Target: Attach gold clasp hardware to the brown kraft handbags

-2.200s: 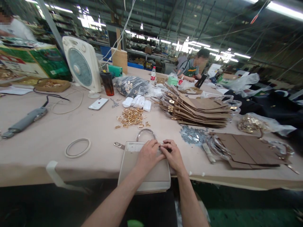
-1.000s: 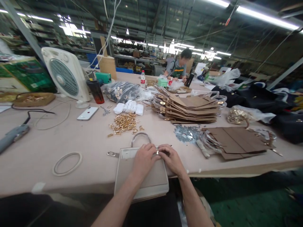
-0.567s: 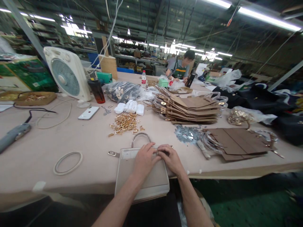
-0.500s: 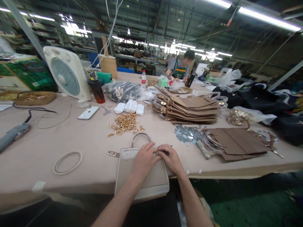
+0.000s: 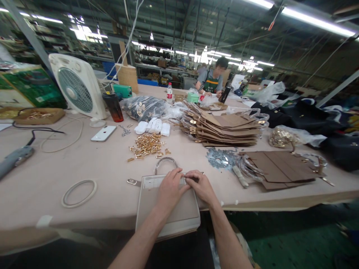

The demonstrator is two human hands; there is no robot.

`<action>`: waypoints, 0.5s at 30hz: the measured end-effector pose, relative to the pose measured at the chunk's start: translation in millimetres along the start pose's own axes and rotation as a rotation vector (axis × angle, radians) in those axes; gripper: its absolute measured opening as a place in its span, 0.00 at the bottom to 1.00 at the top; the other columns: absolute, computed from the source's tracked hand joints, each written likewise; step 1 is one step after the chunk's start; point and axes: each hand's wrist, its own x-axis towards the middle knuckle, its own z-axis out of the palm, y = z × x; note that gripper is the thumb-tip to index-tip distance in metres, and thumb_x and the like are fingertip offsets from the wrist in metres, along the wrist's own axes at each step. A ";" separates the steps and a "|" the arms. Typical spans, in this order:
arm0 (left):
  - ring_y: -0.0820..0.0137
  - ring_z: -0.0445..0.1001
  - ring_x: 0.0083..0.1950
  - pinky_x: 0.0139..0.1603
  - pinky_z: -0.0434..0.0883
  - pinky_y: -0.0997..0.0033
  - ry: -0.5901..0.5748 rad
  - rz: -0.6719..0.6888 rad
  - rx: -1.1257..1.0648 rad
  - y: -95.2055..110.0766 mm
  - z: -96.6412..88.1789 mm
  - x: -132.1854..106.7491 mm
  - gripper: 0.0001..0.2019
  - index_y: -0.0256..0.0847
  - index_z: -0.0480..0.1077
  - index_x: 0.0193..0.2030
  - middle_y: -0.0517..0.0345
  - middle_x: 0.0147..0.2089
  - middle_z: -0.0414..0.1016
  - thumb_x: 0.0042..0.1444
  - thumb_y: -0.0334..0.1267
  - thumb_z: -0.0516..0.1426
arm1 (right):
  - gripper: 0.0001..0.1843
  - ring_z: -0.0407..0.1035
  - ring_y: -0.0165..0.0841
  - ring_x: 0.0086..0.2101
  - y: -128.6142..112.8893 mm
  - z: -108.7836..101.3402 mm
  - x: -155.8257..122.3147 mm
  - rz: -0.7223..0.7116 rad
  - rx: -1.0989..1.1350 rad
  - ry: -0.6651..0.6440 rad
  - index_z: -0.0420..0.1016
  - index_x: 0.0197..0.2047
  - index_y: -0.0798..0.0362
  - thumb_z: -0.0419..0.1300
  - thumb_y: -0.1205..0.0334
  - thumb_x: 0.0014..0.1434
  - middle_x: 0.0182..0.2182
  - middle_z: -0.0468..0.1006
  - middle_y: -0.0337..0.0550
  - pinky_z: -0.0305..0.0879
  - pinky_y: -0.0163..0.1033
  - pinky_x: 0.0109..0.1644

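A light beige handbag (image 5: pixel 148 209) lies flat at the table's front edge, its lower end overhanging. Its looped handle (image 5: pixel 166 160), wrapped in clear film, points away from me. From the upper left corner sticks out a strap with a metal clasp plate (image 5: pixel 131 181). My left hand (image 5: pixel 170 188) rests across the bag, its fingers closed on the top edge near the right corner. Pressed against them, my right hand (image 5: pixel 200 186) pinches at that same corner. What lies between the right fingertips is hidden.
Beyond the bag are a heap of gold metal fittings (image 5: pixel 147 145) and grey metal plates (image 5: pixel 221 158). Brown bag pieces (image 5: pixel 224 129) are stacked behind, with more (image 5: pixel 283 170) at right. A tape roll (image 5: pixel 65 198), phone (image 5: pixel 103 133) and fan (image 5: pixel 74 89) stand left. A co-worker (image 5: pixel 211 80) sits opposite.
My hands stay at the bag's upper right corner, with only slight finger movement. The whole view has shifted a little. The bag and other table things keep their places.
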 end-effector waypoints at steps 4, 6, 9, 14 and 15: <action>0.55 0.74 0.62 0.63 0.74 0.49 0.003 0.006 0.016 1.4 -0.7 1.7 0.19 0.42 0.72 0.53 0.48 0.61 0.75 0.58 0.43 0.68 | 0.08 0.75 0.38 0.47 -1.8 0.5 1.0 -0.002 -0.020 0.012 0.83 0.42 0.47 0.64 0.64 0.60 0.44 0.81 0.44 0.71 0.46 0.57; 0.55 0.74 0.60 0.61 0.75 0.49 0.004 0.042 0.032 2.4 -0.5 2.3 0.15 0.43 0.73 0.51 0.48 0.59 0.75 0.60 0.41 0.67 | 0.09 0.74 0.38 0.48 -3.8 0.5 -1.5 -0.011 -0.031 0.039 0.83 0.43 0.47 0.64 0.66 0.60 0.45 0.80 0.44 0.72 0.45 0.55; 0.54 0.75 0.58 0.60 0.75 0.47 0.024 0.105 0.055 1.4 1.9 3.2 0.13 0.44 0.74 0.51 0.48 0.57 0.76 0.62 0.41 0.65 | 0.10 0.74 0.37 0.47 -6.7 0.5 -6.7 -0.044 -0.054 0.081 0.83 0.44 0.46 0.64 0.67 0.60 0.44 0.79 0.43 0.72 0.44 0.55; 0.51 0.75 0.58 0.59 0.75 0.46 0.051 0.144 0.097 -4.4 8.1 4.1 0.17 0.44 0.72 0.55 0.46 0.58 0.76 0.62 0.46 0.64 | 0.12 0.76 0.37 0.46 -0.2 -11.6 -6.6 -0.025 0.073 0.225 0.80 0.49 0.47 0.64 0.57 0.63 0.46 0.81 0.44 0.74 0.42 0.53; 0.51 0.75 0.59 0.60 0.75 0.46 0.055 0.148 0.103 -4.8 8.5 3.9 0.17 0.44 0.72 0.55 0.47 0.58 0.76 0.62 0.46 0.64 | 0.13 0.76 0.37 0.45 4.9 -18.4 -4.6 -0.007 0.096 0.299 0.79 0.51 0.48 0.63 0.55 0.64 0.46 0.81 0.45 0.74 0.42 0.52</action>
